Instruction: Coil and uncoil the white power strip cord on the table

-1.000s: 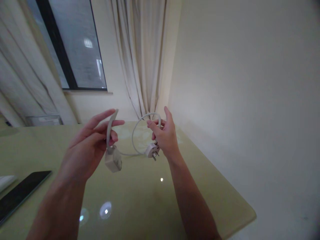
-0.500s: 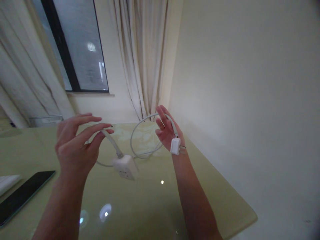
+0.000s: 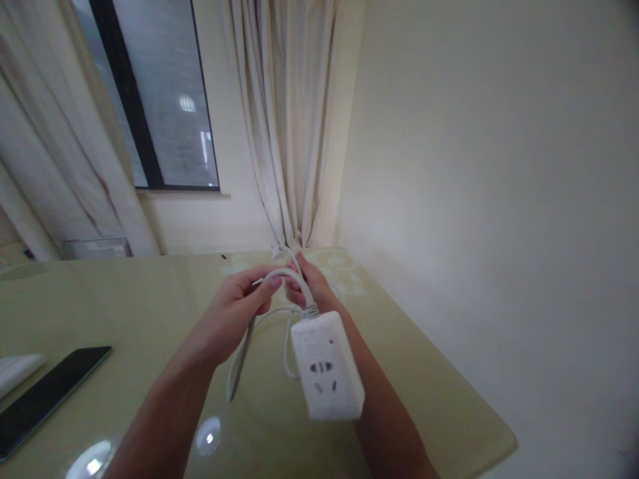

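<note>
A white extension cord is held up above the table by both hands. My left hand pinches the cord between thumb and fingers, a short way from the socket block. From there the white socket block hangs in front of my right forearm, its outlet holes facing me. My right hand is closed around the cord just beyond, close to my left fingertips and partly hidden behind the cord. The plug sticks up past my right fingers, small and blurred. Loops of cord dangle below the hands.
On the left of the glossy green table lie a black phone-like slab and a white object cut off by the frame. A small dark bit lies at the far edge. A wall borders the right side; curtains hang behind.
My hands have come together at the middle. The socket block has swung right and nearer to me, and the plug has gone from my right wrist to beyond the fingers.
</note>
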Motion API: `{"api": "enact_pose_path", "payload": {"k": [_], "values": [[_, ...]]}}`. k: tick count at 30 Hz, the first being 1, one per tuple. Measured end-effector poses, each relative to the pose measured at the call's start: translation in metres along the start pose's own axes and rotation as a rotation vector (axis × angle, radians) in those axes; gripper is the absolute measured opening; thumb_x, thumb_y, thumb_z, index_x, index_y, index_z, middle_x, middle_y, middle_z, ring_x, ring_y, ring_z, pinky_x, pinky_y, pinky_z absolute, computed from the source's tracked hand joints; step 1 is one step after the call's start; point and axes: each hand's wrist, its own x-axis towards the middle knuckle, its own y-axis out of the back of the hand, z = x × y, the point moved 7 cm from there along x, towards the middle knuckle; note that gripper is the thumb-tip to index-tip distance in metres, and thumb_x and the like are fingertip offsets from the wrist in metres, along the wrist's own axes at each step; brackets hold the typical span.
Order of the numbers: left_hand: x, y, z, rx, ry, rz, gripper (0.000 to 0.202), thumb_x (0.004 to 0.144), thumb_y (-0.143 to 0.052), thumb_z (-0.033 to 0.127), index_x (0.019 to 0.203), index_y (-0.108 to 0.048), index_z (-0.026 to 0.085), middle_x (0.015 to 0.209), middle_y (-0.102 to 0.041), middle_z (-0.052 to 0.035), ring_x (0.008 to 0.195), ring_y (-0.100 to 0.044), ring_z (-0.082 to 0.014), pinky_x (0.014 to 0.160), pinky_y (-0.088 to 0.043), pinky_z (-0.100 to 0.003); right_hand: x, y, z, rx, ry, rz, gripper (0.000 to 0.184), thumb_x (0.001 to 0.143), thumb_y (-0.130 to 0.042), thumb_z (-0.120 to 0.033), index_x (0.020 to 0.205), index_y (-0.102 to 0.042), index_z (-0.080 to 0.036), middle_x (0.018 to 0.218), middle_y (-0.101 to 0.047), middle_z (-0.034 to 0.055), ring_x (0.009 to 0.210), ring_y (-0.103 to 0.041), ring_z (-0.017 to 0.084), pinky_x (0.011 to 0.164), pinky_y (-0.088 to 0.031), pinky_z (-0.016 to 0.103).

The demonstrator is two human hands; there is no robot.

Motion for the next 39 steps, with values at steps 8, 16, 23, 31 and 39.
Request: {"api": "enact_pose_path", "payload": {"k": [8, 16, 23, 31, 39], "values": [[0.007, 0.005, -0.016, -0.260, 0.070, 0.229, 0.036, 0.064, -0.099, 0.037, 0.088, -0.081, 0.017, 0.080, -0.073, -0.0045, 0.058, -0.053, -0.0083, 0.051, -0.043, -0.019, -0.007, -0.021, -0.002, -0.131, 0.094, 0.018, 0.049, 0.092, -0.069, -0.067, 0.080, -0.056, -0.022, 0.052, -0.043, -0.0107, 0.036, -0.024, 0.005, 0.034, -0.015, 0.022], [0.012, 0.009, -0.033, -0.484, 0.201, 0.305, 0.048, 0.062, -0.101, 0.025, 0.094, -0.067, 0.014, 0.067, -0.052, 0.0100, 0.040, -0.032, 0.0008, 0.031, -0.019, -0.010, -0.012, -0.027, -0.010, -0.341, 0.086, -0.011, 0.038, 0.095, -0.055, -0.058, 0.087, -0.062, -0.022, 0.056, -0.061, -0.0047, 0.032, -0.035, 0.008, 0.033, -0.018, 0.023], [0.014, 0.003, -0.041, -0.675, 0.358, 0.253, 0.027, 0.084, -0.086, 0.016, 0.083, -0.060, 0.014, 0.066, -0.047, 0.0097, 0.038, -0.030, 0.0022, 0.030, -0.022, -0.007, -0.021, -0.039, -0.030, -0.733, 0.334, 0.080, 0.052, 0.100, -0.059, -0.063, 0.068, -0.058, -0.021, 0.060, -0.053, -0.0035, 0.053, -0.045, 0.010, 0.054, -0.037, 0.025], [0.011, -0.002, -0.029, -0.612, 0.161, 0.210, 0.043, 0.078, -0.093, 0.029, 0.116, -0.077, 0.016, 0.071, -0.049, 0.0086, 0.045, -0.034, -0.0004, 0.032, -0.025, -0.009, -0.023, -0.034, -0.029, -0.700, 0.369, 0.268, 0.074, 0.096, -0.044, -0.086, 0.060, -0.055, -0.022, 0.054, -0.044, -0.0038, 0.054, -0.044, 0.012, 0.056, -0.037, 0.028], [-0.001, 0.003, -0.011, -0.057, -0.162, 0.482, 0.032, 0.092, -0.079, 0.047, 0.110, -0.081, 0.021, 0.070, -0.058, 0.0033, 0.051, -0.046, -0.0064, 0.045, -0.036, -0.016, -0.009, -0.019, -0.014, -0.171, 0.155, 0.300, 0.070, 0.085, -0.062, -0.088, 0.074, -0.068, -0.018, 0.066, -0.067, 0.0011, 0.053, -0.057, 0.010, 0.056, -0.041, 0.024]]}}
